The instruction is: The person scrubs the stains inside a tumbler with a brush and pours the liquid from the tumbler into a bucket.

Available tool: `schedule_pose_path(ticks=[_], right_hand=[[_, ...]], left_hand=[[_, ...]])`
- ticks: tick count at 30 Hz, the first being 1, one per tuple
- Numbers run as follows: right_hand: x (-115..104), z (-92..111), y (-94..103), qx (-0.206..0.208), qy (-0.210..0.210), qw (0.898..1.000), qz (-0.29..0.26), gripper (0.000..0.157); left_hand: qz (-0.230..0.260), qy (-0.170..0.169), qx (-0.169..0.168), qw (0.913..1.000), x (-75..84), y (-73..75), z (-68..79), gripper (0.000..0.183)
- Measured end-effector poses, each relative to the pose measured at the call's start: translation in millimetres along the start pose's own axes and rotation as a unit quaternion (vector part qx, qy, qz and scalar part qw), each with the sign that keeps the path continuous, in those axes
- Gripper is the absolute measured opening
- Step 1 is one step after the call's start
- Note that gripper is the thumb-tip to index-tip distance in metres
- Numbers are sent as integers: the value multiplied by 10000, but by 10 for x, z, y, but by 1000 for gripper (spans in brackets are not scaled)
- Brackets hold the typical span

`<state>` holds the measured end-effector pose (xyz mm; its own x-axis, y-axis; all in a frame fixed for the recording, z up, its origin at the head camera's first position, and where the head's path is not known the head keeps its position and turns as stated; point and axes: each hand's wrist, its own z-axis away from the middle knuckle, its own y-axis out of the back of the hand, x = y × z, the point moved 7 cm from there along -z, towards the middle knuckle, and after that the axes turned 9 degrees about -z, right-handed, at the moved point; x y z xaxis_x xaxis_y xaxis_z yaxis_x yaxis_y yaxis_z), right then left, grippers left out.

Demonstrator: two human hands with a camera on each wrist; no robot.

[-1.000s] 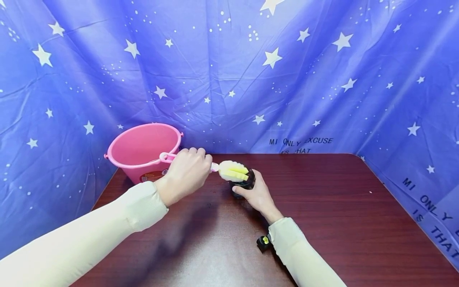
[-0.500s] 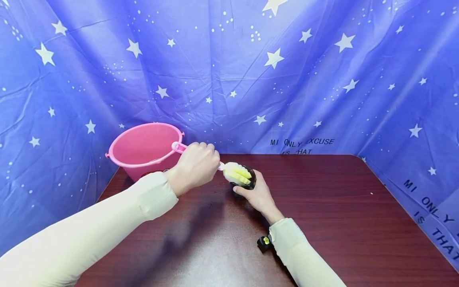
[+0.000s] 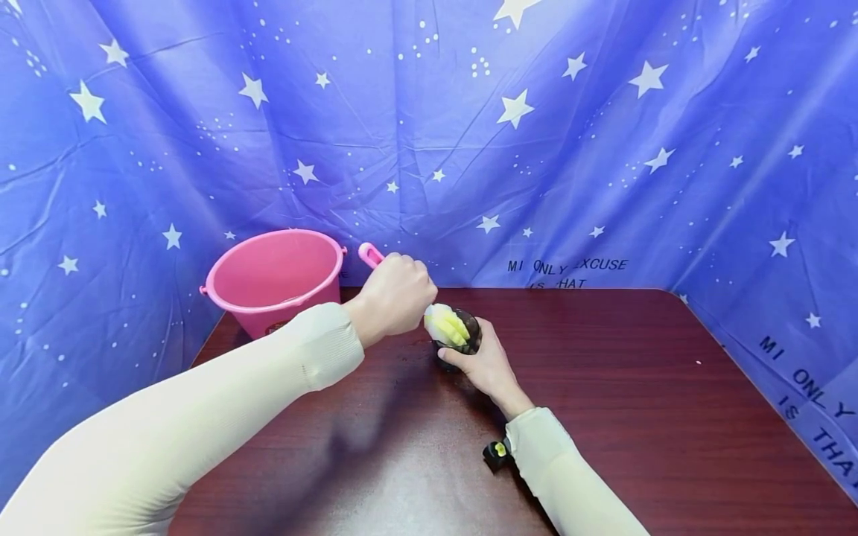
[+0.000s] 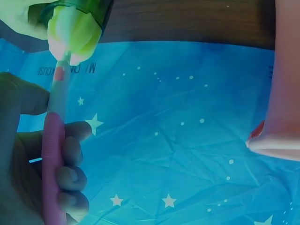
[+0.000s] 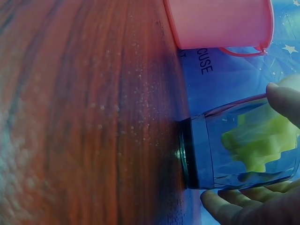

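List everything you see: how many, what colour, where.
Table: 1, reddish-brown, across the foreground.
Bucket: 1, pink, table's far left.
Glass: 1, dark see-through, upright on the table.
Brush: 1, pink handle, white-and-yellow head, partly inside the glass.
Cloth: seemingly 1, starry blue, behind the table.
Speck: 1, whitish, table's right side.
Small object: 1, black with yellow, beside the right cuff.
Left hand: 1, bare, gripping the brush.
Right hand: 1, bare, gripping the glass.
Sleeves: 2, cream, one per arm.

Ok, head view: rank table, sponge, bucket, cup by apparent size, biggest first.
1. Table
2. Bucket
3. Cup and sponge, unranked: their visible parts look close, and the cup is partly covered.
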<state>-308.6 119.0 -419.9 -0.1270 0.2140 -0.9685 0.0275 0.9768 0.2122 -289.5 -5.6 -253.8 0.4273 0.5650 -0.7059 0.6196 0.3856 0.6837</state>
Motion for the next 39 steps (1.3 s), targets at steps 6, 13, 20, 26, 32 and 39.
schedule_pose_path(ticks=[6,13,20,26,32,39], right_hand=[[0,0,4,-25,-23,10000,32,76],[6,7,6,-38,-73,9999,83,79],[5,3,5,-40,-61,10000,50,80],[-11,6,10,-56,6,10000,31,79],[-20,-4,10,-46,97,9999,52,78],[-15,-3,-1,-68,68,10000,9,80]], left_hand=[[-89,-144,-122,9998,15,10,-80,9],[-216,-374,-182,9989,46,-3,-156,12],[-432,-585,-311,9969,105,-15,-260,12],[-690,-916,-428,9925,215,-27,-332,15],[-769,-954,-419,9916,272,-56,-387,17],[-760,-918,-543,9914,241,-139,-437,19]])
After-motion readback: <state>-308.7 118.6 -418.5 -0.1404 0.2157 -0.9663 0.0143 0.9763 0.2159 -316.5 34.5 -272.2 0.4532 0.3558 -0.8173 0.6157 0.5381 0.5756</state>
